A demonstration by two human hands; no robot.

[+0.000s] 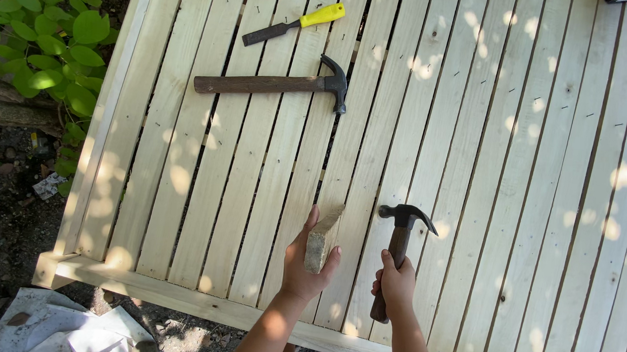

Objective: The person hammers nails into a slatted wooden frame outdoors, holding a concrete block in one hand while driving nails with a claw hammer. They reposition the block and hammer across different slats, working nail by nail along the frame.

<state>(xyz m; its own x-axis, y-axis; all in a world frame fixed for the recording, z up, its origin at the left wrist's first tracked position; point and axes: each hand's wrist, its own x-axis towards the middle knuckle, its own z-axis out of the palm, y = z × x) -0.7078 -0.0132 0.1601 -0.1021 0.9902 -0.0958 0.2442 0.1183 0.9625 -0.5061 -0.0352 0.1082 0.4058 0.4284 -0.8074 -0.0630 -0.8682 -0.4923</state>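
Note:
My left hand (304, 263) grips a small pale wood block (319, 239) and holds it against the slats of a light wooden slatted panel (490, 174), near its front edge. Just to the right, my right hand (394, 281) is closed round the brown handle of a claw hammer (397, 237), whose dark head points up over the slats. The two hands are about a hand's width apart.
A second claw hammer (276, 85) with a brown handle lies across the slats farther up. Above it rests a chisel (295, 24) with a yellow handle. Green leafy plants (44, 32) grow at the left. Crumpled white sheeting (67, 328) lies on the gravel below.

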